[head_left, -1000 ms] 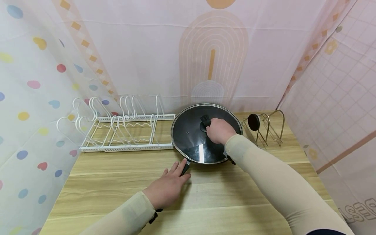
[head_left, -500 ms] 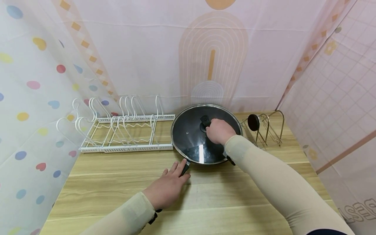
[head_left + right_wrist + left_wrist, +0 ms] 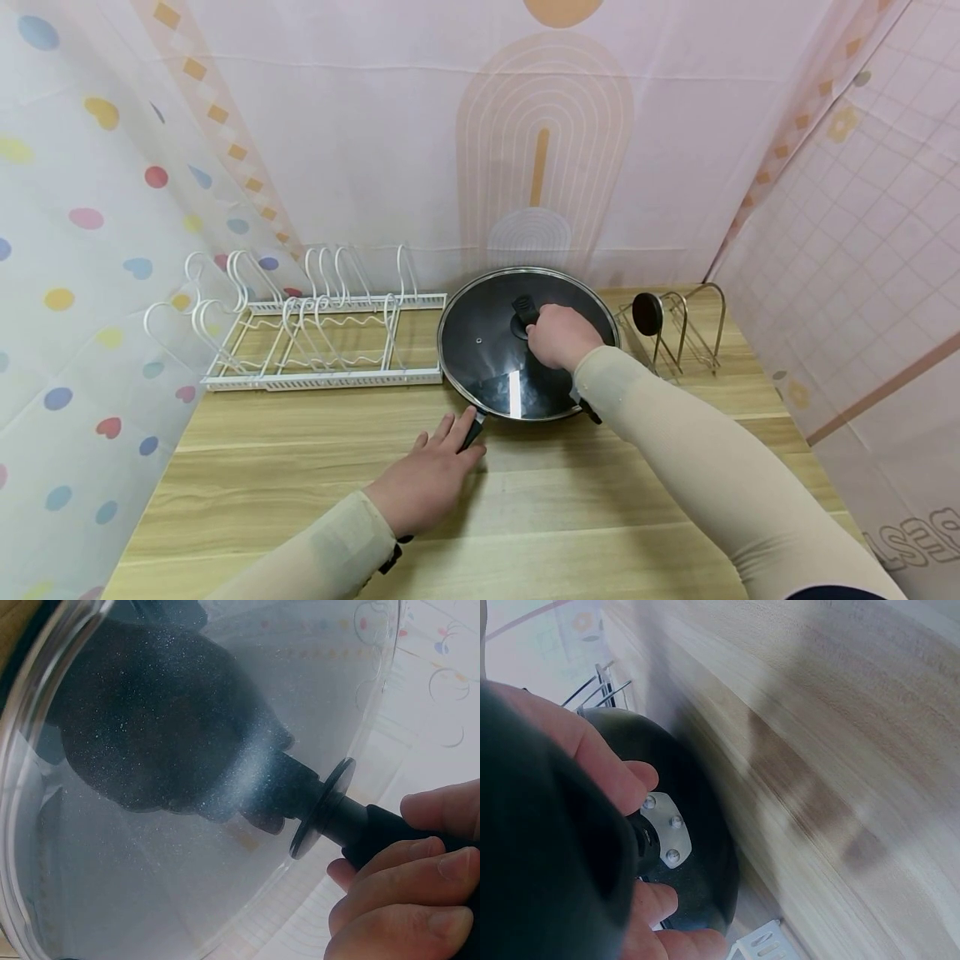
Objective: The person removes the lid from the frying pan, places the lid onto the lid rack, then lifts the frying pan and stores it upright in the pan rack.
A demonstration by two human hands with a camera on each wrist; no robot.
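A round glass lid (image 3: 487,358) with a steel rim covers a dark pan (image 3: 705,877) on the wooden table. My right hand (image 3: 564,335) curls its fingers round the black lid handle (image 3: 382,832), which stands up from the lid's middle. In front of the pan, my left hand (image 3: 431,479) holds the black pan handle (image 3: 471,435). In the left wrist view, the thumb and fingers lie on either side of this handle, close to its riveted metal bracket (image 3: 667,830). The lid's glass mirrors the right hand in the right wrist view.
A white wire rack (image 3: 352,379) with upright loops stands left of the pan, its end close to the lid rim. At the right is a small metal rack (image 3: 684,329) with a dark round disc (image 3: 647,314) at its front left. Patterned cloth (image 3: 360,150) hangs behind.
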